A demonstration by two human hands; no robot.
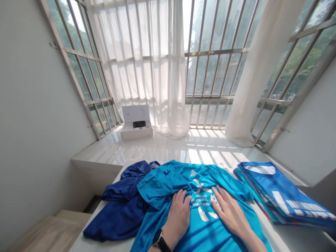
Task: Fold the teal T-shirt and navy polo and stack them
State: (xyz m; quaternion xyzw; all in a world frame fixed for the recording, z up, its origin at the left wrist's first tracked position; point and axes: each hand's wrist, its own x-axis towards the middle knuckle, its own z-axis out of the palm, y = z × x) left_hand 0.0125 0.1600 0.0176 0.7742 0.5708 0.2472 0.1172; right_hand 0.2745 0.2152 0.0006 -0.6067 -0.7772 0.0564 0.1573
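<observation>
A bright blue T-shirt [181,175] with white marathon lettering lies spread face up in front of me, its collar end toward the window. My left hand [180,210] rests on the chest, left of the print, fingers stretched out; a black-strapped watch [159,240] is on that wrist. On the right side of the print lies my right hand [228,208], flat with its fingers extended. Neither hand grips the cloth. Beside the shirt on the left is a crumpled navy garment [118,213], partly under the blue sleeve.
A stack of folded shirts [283,190] sits at the right, a blue one on top. On the white sill [173,148] stands an open white box [136,133] with a black device [139,124]. White curtains [162,70] hang before barred windows.
</observation>
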